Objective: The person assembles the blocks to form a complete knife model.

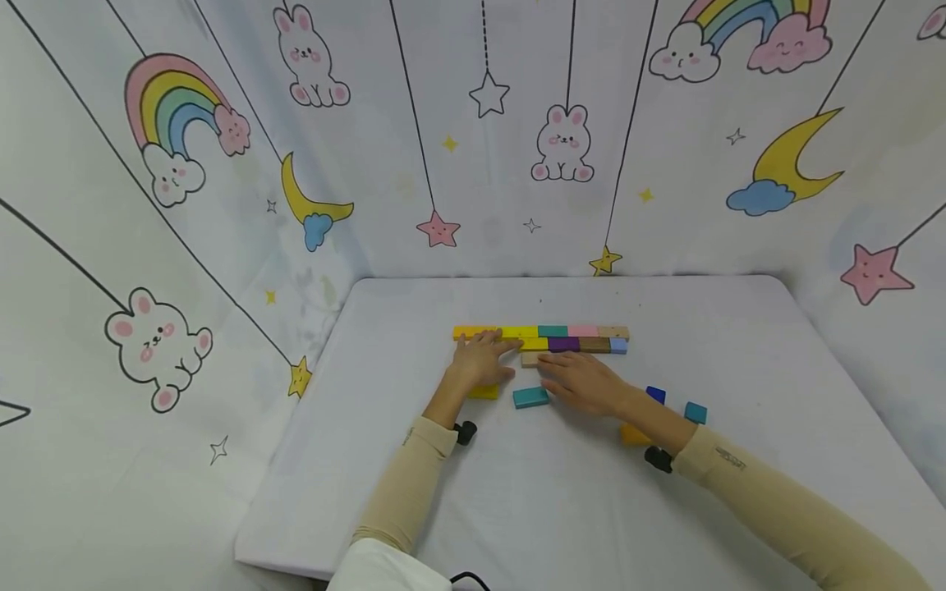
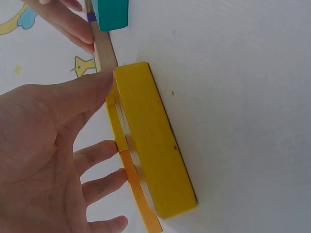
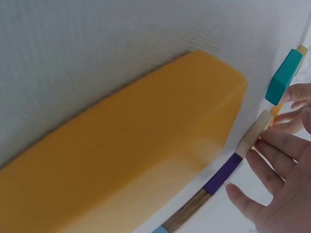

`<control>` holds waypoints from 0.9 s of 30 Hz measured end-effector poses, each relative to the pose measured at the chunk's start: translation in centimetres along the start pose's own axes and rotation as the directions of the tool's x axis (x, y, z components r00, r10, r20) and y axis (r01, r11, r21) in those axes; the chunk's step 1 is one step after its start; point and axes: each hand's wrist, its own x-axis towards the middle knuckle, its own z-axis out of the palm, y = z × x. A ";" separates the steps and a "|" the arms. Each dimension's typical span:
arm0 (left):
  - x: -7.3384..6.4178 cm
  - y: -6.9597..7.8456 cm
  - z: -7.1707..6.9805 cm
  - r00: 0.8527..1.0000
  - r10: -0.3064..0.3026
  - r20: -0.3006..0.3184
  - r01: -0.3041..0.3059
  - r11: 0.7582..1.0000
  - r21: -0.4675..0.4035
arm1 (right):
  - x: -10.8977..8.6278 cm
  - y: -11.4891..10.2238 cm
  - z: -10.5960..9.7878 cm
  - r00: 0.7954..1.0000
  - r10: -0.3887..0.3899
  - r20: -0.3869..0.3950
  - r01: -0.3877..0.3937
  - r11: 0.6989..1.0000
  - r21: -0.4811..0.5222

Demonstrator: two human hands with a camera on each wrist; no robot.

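Two rows of coloured blocks lie side by side towards the back of the table. The far row holds a teal block (image 1: 553, 332) and a pink block (image 1: 582, 331); the near row has a purple block (image 1: 564, 345) and a brown block (image 1: 594, 345). My left hand (image 1: 480, 361) lies over the left part of the rows, its fingers extended against the blocks. A pale wooden block (image 1: 530, 359) sits just in front of the near row. At its right end, my right hand (image 1: 587, 383) touches it with nearly straight fingertips.
Nearer than the rows lie a loose teal block (image 1: 530, 398) and a yellow block (image 1: 484, 393). On the right are a dark blue block (image 1: 655, 395), a small teal block (image 1: 695, 412) and an orange block (image 1: 634, 435), partly under the right forearm.
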 end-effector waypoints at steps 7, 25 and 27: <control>0.2 -0.2 0.2 1.000 -0.007 0.004 0.007 1.000 -0.001 | 0.6 -0.2 0.1 0.999 0.035 0.020 -0.036 0.999 0.013; 0.1 -0.1 0.0 1.000 -0.007 0.011 0.007 1.000 -0.015 | 0.9 -0.6 0.1 0.998 0.055 0.026 -0.056 0.998 0.042; 0.2 -0.2 -0.1 1.000 -0.002 0.014 0.002 1.000 -0.013 | 0.9 -0.6 0.0 0.998 0.058 0.030 -0.059 0.997 0.047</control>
